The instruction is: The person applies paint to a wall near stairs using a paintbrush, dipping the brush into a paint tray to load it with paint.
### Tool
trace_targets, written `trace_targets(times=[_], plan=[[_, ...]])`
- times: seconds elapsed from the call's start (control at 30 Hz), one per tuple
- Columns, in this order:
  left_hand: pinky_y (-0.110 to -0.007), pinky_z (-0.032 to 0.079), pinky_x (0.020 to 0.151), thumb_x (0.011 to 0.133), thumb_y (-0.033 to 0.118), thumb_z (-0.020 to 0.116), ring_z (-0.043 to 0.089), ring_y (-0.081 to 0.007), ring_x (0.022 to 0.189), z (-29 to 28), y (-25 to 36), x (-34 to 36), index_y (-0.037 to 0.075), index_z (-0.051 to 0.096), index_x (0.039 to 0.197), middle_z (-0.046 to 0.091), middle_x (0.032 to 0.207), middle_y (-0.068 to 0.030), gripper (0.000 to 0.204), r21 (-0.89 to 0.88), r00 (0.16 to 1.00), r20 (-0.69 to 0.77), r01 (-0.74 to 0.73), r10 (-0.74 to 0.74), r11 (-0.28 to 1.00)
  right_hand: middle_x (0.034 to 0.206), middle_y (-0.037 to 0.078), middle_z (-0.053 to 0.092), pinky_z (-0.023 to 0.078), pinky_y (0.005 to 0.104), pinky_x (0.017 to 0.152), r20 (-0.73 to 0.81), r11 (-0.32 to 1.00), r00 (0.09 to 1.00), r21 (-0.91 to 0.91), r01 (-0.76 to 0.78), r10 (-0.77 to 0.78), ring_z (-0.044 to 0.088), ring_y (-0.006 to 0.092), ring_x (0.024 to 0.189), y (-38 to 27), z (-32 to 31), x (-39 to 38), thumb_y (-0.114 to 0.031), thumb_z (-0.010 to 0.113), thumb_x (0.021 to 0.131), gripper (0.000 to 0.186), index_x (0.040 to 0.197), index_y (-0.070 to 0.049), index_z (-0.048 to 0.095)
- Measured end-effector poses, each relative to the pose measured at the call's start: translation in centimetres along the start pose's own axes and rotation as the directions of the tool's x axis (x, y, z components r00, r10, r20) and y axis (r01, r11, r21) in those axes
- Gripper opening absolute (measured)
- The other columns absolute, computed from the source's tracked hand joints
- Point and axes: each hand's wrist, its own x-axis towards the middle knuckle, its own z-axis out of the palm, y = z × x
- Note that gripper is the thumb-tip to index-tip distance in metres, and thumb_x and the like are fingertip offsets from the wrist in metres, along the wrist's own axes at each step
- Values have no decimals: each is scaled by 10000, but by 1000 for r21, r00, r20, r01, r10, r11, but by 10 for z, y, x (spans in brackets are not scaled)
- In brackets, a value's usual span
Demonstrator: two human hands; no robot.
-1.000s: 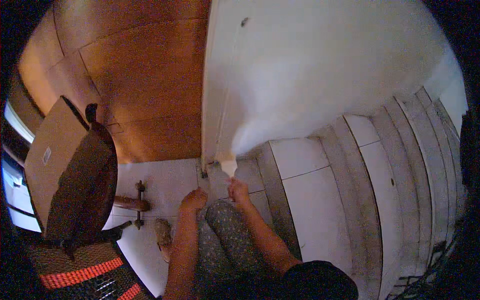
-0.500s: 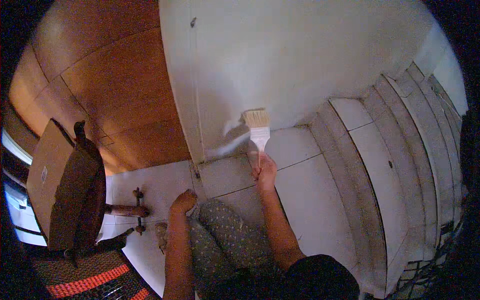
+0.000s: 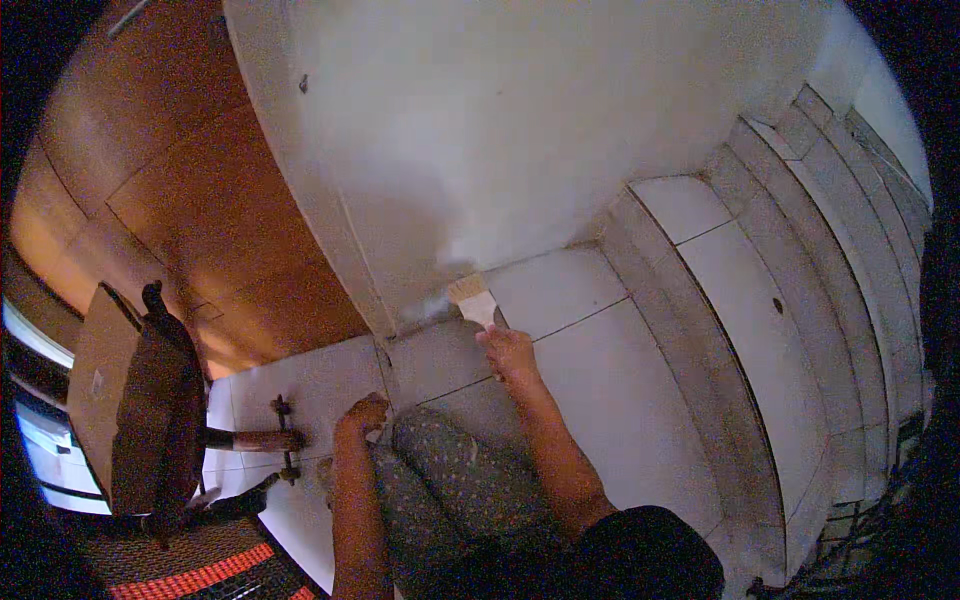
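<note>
My right hand (image 3: 508, 354) grips a flat paintbrush (image 3: 476, 304) with pale bristles and a whitish body. The bristles are low down, at the line where the white wall (image 3: 560, 140) meets the tiled floor; whether they touch it, I cannot tell. My left hand (image 3: 364, 414) is held closed beside my left knee, above the patterned grey cloth (image 3: 455, 455) over my legs. What its curled fingers hold, if anything, is hidden.
A brown wooden door (image 3: 200, 200) stands to the left of the wall. Tiled steps (image 3: 720, 270) rise at the right. At the left are a swivel chair's base (image 3: 285, 440), a cardboard box (image 3: 105, 400) and a black-and-red woven mat (image 3: 200, 570).
The brush has gone down and left, from against the lower wall to the wall's foot, and now tilts leftward. My left hand stays closed near the knee. The view has shifted slightly.
</note>
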Motion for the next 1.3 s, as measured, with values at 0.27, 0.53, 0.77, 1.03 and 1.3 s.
trace_targets(times=[0.27, 0.53, 0.77, 1.03, 1.3], plan=[[-370, 478, 646, 877, 297, 414, 588, -248, 740, 8, 27, 0, 12, 506, 1041, 600, 862, -133, 342, 22, 999, 14, -34, 33, 999, 477, -31, 380, 228, 234, 329, -100, 998, 993, 19, -60, 62, 308, 73, 359, -42, -31, 27, -298, 536, 857, 277, 789, -36, 596], [-358, 502, 688, 873, 210, 419, 593, -255, 765, 9, 53, 0, 1, 564, 995, 550, 960, -169, 282, 140, 994, 23, -109, 107, 984, 481, -56, 323, 187, 231, 338, -34, 862, 997, 502, 76, -68, 266, 56, 370, -46, -59, 7, -316, 509, 873, 274, 821, -52, 565], [-351, 502, 662, 858, 207, 459, 594, -244, 771, 3, 53, -39, 21, 545, 1092, 528, 999, -136, 310, -161, 996, -79, -58, 46, 985, 486, -52, 333, 207, 236, 352, -16, 967, 986, 198, -159, 165, 280, 61, 383, -49, -56, 19, -340, 527, 863, 295, 813, -52, 561], [-381, 503, 632, 871, 247, 489, 591, -251, 763, -28, -60, -5, 3, 534, 1065, 525, 1058, -137, 315, 44, 862, -52, -502, 504, 864, 516, -50, 363, 208, 231, 344, 16, 947, 949, 59, -316, 316, 277, 67, 382, -45, -36, 26, -332, 525, 862, 327, 830, -10, 565], [-383, 483, 615, 866, 318, 483, 594, -245, 704, 0, 38, -23, 5, 507, 1007, 599, 829, -138, 344, -133, 984, -29, -177, 174, 975, 483, -64, 302, 198, 229, 339, -14, 968, 988, 205, -148, 154, 239, 54, 364, -44, -91, 50, -358, 536, 855, 318, 809, -43, 549]])
